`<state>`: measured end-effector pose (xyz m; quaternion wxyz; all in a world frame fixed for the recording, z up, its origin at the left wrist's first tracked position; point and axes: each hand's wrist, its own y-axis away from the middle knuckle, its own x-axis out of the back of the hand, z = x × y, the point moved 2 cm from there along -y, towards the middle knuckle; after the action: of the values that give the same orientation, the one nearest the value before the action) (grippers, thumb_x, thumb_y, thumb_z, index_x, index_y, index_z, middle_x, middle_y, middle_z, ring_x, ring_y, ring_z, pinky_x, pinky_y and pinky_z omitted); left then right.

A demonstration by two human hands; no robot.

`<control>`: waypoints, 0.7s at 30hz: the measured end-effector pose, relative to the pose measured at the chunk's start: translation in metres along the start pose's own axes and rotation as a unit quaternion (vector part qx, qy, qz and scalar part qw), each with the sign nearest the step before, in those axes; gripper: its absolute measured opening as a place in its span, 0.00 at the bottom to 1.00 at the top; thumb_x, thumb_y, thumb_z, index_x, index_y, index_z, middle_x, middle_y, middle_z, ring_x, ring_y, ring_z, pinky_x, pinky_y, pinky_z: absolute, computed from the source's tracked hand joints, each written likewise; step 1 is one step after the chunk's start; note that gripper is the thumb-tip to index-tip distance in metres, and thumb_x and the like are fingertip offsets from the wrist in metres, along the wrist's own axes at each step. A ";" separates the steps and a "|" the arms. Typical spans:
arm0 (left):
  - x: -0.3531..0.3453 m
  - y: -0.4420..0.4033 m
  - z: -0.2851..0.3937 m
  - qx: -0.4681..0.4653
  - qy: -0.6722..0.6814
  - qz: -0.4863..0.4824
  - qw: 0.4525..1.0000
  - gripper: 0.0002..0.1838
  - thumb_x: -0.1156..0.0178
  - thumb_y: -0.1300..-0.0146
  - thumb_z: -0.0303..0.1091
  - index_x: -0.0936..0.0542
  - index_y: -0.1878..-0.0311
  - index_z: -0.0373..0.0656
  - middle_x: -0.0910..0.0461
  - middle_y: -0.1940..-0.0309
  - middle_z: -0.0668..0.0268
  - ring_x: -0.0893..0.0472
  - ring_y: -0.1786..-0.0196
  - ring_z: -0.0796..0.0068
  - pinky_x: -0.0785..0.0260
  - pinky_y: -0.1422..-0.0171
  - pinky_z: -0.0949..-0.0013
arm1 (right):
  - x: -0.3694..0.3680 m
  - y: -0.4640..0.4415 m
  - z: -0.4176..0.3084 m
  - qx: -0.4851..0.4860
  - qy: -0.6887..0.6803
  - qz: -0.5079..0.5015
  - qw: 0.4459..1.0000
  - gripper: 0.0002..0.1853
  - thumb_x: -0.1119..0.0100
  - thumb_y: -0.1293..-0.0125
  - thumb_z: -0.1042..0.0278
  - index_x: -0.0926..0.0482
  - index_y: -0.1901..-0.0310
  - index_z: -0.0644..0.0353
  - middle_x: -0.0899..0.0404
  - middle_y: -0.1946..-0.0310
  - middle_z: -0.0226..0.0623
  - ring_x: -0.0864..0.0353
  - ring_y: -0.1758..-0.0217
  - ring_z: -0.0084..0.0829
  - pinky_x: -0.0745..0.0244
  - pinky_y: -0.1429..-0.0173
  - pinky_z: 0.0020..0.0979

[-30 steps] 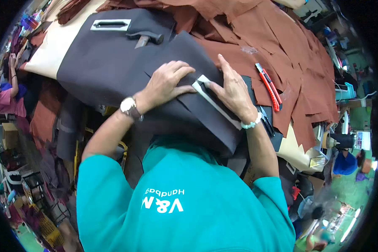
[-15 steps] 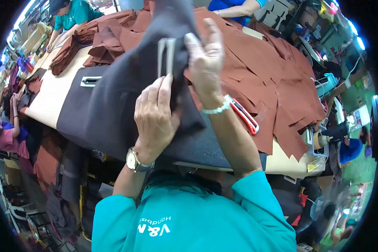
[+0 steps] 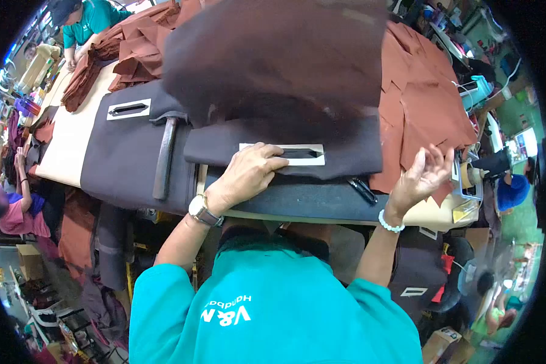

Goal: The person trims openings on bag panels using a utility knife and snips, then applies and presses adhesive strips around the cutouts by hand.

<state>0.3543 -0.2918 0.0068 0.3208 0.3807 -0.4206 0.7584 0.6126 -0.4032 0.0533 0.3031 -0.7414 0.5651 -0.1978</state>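
Observation:
A dark brown sheet of material (image 3: 352, 130) lies across the table in front of me, its far part (image 3: 279, 54) smeared by motion. Set into its near part is a pale rectangular frame (image 3: 312, 155) around a dark slot. My left hand (image 3: 253, 171), wearing a watch, presses on the sheet with fingers stretched over the left end of this frame. Off to the right, my right hand (image 3: 423, 179) is raised with fingers apart and holds nothing, near the reddish-brown pieces (image 3: 415, 115). A black cutter-like tool (image 3: 363, 191) lies by the sheet's near right edge.
To the left lies another dark panel (image 3: 118, 142) with a framed slot (image 3: 129, 109) and a long dark bar (image 3: 165, 161) on it. Crumpled reddish-brown pieces (image 3: 141, 51) sit behind. A co-worker (image 3: 91, 21) stands at the far left; another person (image 3: 18, 206) is lower left.
The dark sheet came down from a raised, folded position onto the table. My right hand moved away from it to the right; the red-and-white cutter is out of sight.

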 end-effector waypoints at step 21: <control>-0.013 0.006 -0.018 0.124 0.197 -0.010 0.972 0.10 0.34 0.51 0.26 0.16 0.63 0.41 0.24 0.77 0.63 0.26 0.73 0.72 0.34 0.66 0.71 | -0.061 0.061 0.025 0.094 0.006 -0.645 0.758 0.13 0.34 0.49 0.69 0.20 0.60 0.59 0.26 0.59 0.39 0.25 0.55 0.38 0.29 0.51 0.34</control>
<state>0.3506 -0.2803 -0.0133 0.3555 0.2649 -0.2479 0.8614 0.5678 -0.3498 -0.0030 0.1687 -0.8969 -0.0670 -0.4032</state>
